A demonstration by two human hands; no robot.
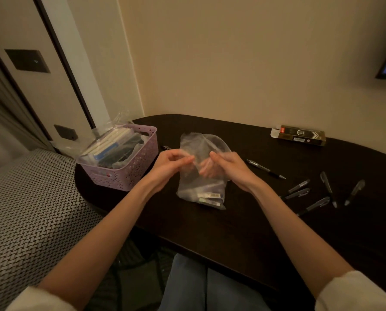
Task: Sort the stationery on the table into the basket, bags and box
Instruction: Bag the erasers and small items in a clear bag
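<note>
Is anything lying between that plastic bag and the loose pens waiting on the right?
Nothing visible. Both hands, left and right, pinch the clear bag at its top; bare dark table separates it from the loose pens.

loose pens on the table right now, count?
6 clear. One black pen lies alone just right of the right hand. Five are scattered further right. A dark tip behind the bag may be a seventh.

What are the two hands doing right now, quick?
Left hand: fingers pinch the clear plastic bag at its top edge.
Right hand: fingers grip the same bag from the other side.
</note>
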